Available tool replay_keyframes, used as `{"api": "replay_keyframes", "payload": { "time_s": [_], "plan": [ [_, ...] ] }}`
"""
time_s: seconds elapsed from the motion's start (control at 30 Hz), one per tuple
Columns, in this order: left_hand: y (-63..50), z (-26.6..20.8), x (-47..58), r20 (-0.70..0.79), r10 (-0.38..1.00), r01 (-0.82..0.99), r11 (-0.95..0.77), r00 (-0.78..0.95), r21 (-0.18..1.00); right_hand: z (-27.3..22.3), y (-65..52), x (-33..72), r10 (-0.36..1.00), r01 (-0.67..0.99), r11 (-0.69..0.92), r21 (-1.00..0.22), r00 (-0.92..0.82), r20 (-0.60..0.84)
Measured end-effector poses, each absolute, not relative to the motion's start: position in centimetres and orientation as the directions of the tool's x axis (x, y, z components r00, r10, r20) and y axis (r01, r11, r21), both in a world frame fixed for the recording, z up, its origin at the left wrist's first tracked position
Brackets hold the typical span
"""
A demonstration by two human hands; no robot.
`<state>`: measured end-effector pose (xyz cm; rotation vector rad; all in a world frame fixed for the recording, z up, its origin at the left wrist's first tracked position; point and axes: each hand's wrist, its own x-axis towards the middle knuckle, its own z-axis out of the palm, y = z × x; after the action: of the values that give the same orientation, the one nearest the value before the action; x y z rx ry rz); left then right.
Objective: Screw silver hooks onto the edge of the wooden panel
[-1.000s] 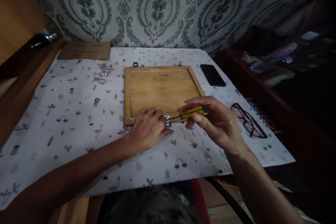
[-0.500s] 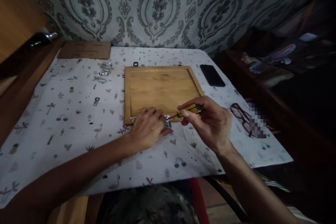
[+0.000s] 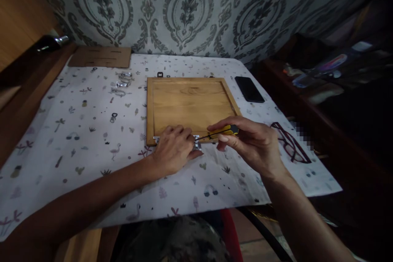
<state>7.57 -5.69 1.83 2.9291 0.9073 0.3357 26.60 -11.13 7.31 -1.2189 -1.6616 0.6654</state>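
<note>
A framed wooden panel (image 3: 190,104) lies flat on the table. Along its near edge are silver metal fittings (image 3: 197,145) that look like hinge plates, partly covered by my left hand (image 3: 172,150). That hand is closed over the metal and the panel edge, its thumb stretched along the near side; what lies under the fingers is hidden. My right hand (image 3: 253,143) pinches the handle of a yellow and black screwdriver (image 3: 226,130) between thumb and fingers. The shaft points left, its tip at the metal fitting beside my left fingers.
Several small silver parts (image 3: 123,84) lie left of the panel, with a small dark ring-like piece (image 3: 113,117) nearer. Flat cardboard (image 3: 100,56) rests at the back left. A black phone (image 3: 249,89) and red-framed glasses (image 3: 290,143) lie to the right on the patterned tablecloth (image 3: 92,143).
My right hand has shifted slightly right and down, and the screwdriver handle has turned a little in its fingers. My left hand stays in place on the panel edge.
</note>
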Motion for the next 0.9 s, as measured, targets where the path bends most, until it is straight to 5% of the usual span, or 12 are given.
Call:
{"api": "replay_keyframes", "payload": {
  "time_s": [0.47, 0.9],
  "plan": [
    [-5.7, 2.5, 7.5, 0.117, 0.580, 0.559, -0.812, 0.806, 0.168, 6.3, -11.3, 26.1, 0.833, 0.413, 0.447, -0.794, 0.131, 0.537],
    [-5.7, 2.0, 7.5, 0.178, 0.565, 0.550, -0.825, 0.806, 0.129, 5.5, -11.3, 26.6, 0.867, 0.496, 0.374, -0.783, 0.112, 0.485]
  ]
}}
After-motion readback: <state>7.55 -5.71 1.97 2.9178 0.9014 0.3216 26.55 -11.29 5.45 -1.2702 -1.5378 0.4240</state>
